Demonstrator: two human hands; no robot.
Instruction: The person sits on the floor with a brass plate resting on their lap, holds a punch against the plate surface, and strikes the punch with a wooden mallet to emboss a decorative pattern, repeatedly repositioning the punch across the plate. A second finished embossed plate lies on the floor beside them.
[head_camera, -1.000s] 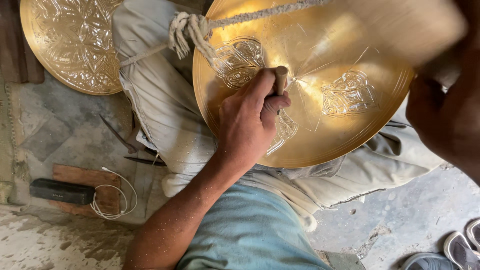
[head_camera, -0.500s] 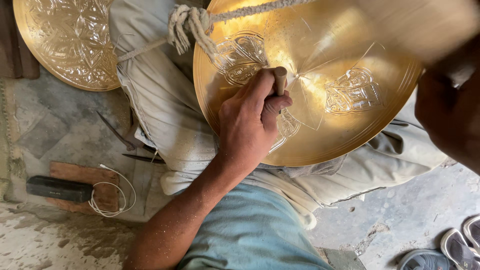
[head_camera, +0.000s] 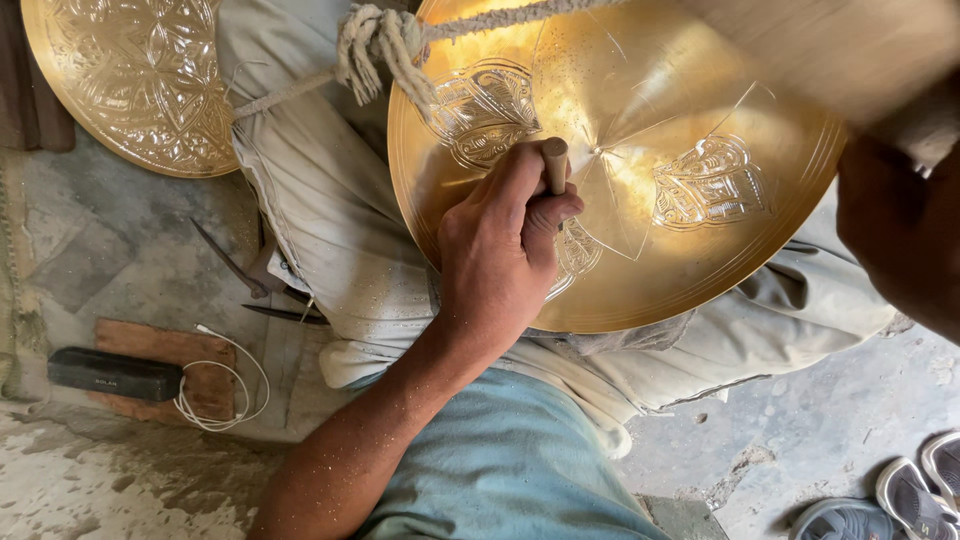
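A round brass plate (head_camera: 650, 120) with engraved motifs rests on my lap, held by a knotted rope (head_camera: 385, 45) across its top. My left hand (head_camera: 500, 250) grips a short chisel (head_camera: 554, 162) upright, its tip against the plate near the lower centre. My right hand (head_camera: 905, 235) is at the right edge, raised and blurred; a broad blurred wooden mallet (head_camera: 850, 50) spans the upper right above it, and the hand appears shut on it.
A second, fully engraved brass plate (head_camera: 130, 80) lies on the floor at upper left. A black box (head_camera: 115, 373) with a white cable (head_camera: 215, 395) sits on a wood block. Metal tools (head_camera: 235, 270) lie by my leg. Sandals (head_camera: 890, 495) lie at lower right.
The view has shifted slightly. My left hand keeps the chisel on the same spot; the blurred mallet and right hand stay raised at the upper right.
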